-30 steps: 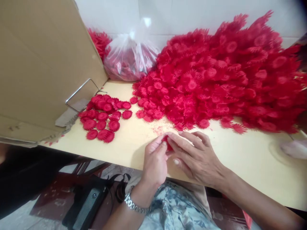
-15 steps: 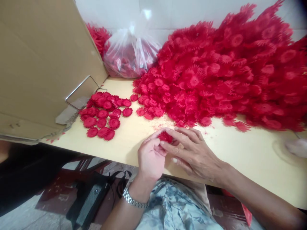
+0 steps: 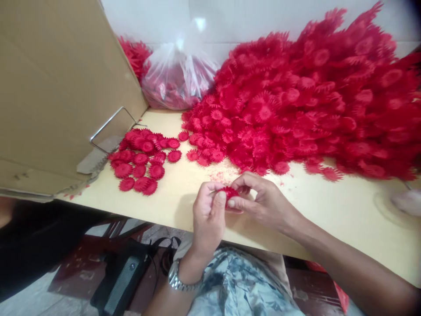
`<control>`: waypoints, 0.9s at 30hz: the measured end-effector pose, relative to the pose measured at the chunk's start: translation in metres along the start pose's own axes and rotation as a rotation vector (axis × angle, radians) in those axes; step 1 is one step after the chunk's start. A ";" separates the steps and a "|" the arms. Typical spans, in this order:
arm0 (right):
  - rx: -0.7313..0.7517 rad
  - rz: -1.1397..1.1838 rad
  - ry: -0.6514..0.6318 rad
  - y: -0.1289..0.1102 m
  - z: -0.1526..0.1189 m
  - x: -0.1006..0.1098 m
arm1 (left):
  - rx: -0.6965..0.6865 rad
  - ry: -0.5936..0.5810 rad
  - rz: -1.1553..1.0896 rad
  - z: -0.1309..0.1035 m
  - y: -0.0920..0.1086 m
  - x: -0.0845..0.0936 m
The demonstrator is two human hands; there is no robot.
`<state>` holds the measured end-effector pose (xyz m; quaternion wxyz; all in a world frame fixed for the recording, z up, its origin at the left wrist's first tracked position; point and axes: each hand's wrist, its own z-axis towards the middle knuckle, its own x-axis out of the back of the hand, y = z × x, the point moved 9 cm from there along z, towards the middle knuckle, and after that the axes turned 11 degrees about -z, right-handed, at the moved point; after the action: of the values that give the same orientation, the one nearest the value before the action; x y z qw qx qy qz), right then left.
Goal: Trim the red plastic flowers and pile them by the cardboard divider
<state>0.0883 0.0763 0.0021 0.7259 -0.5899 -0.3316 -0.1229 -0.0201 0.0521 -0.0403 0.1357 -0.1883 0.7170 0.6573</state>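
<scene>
Between my hands, just above the table's near edge, is a red toothed disc point(image 3: 231, 192) with a fringed rim. My left hand point(image 3: 209, 215) is closed on its left side, thumb on top and fingers partly hidden behind. My right hand point(image 3: 259, 199) pinches the disc's right edge between thumb and fingers. Beyond the hands rises a large heap of similar red discs point(image 3: 263, 114). To the left lies a smaller group of such discs point(image 3: 140, 158), some overlapping.
A cardboard box point(image 3: 66, 87) with a bent metal wire handle point(image 3: 107, 125) stands at left. Behind, against the wall, sits a tied clear plastic bag point(image 3: 179, 81) of red pieces. Red crumbs dot the pale tabletop point(image 3: 329, 210). A black bag point(image 3: 123, 276) is below the edge.
My right hand has gone from fingers stretched over the disc to a pinch at its right edge. My left thumb now lies on the disc, which shows more openly.
</scene>
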 end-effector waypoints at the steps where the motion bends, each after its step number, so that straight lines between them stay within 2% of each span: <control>1: -0.035 0.072 -0.022 0.003 0.001 -0.003 | 0.008 -0.035 0.009 -0.001 0.001 -0.003; 5: -0.115 0.254 -0.072 0.008 0.002 -0.009 | 0.018 -0.085 0.026 -0.003 0.005 -0.009; 10: -0.125 0.308 -0.056 0.011 0.001 -0.007 | 0.077 -0.122 0.070 -0.005 0.004 -0.008; 14: -0.101 0.196 -0.077 0.007 0.002 -0.005 | 0.122 -0.107 0.009 -0.002 0.001 -0.004; 19: -0.031 0.126 -0.131 0.000 0.004 -0.011 | 0.221 -0.087 -0.128 0.000 -0.007 -0.010; 24: 0.030 -0.021 -0.072 0.001 0.006 -0.012 | 0.208 0.014 -0.150 0.002 -0.007 -0.007; 27: 0.186 -0.126 0.034 -0.010 0.005 -0.004 | 0.209 0.055 -0.162 0.004 -0.008 -0.003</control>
<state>0.0779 0.0776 0.0078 0.7740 -0.4956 -0.3656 -0.1471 -0.0140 0.0555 -0.0463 0.1876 -0.2482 0.7674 0.5606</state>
